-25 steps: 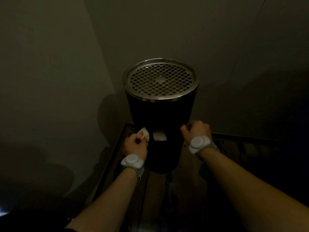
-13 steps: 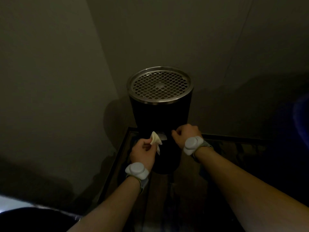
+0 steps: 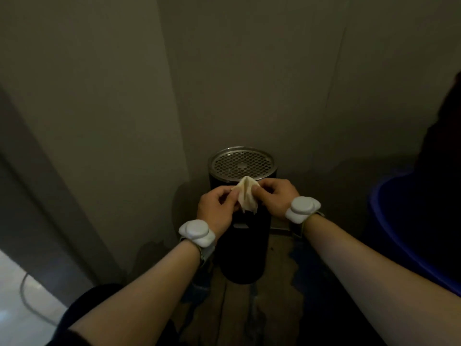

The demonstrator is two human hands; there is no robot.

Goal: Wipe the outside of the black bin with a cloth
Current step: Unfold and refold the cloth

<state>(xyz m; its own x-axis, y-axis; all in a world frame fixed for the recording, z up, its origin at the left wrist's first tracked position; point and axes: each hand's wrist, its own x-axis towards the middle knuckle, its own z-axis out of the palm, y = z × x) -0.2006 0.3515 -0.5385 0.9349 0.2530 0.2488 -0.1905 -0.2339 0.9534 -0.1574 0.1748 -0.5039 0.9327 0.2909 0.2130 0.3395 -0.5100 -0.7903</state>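
A tall black cylindrical bin (image 3: 243, 255) with a perforated metal lid (image 3: 242, 163) stands upright in a dim wall corner. A small pale cloth (image 3: 245, 194) hangs in front of the bin's upper part, just below the lid rim. My left hand (image 3: 217, 211) pinches the cloth's left edge and my right hand (image 3: 273, 194) pinches its right edge, stretching it between them. Both wrists carry white bands. I cannot tell whether the cloth touches the bin.
Plain walls close in behind and to the left of the bin. A large blue container (image 3: 409, 231) sits at the right edge. The bin stands on a dark wooden floor panel (image 3: 239, 310). A bright floor patch (image 3: 22, 295) shows at lower left.
My view has pulled back from the bin. My right hand left the bin's side and took the cloth's other edge; both hands have risen to just below the lid.
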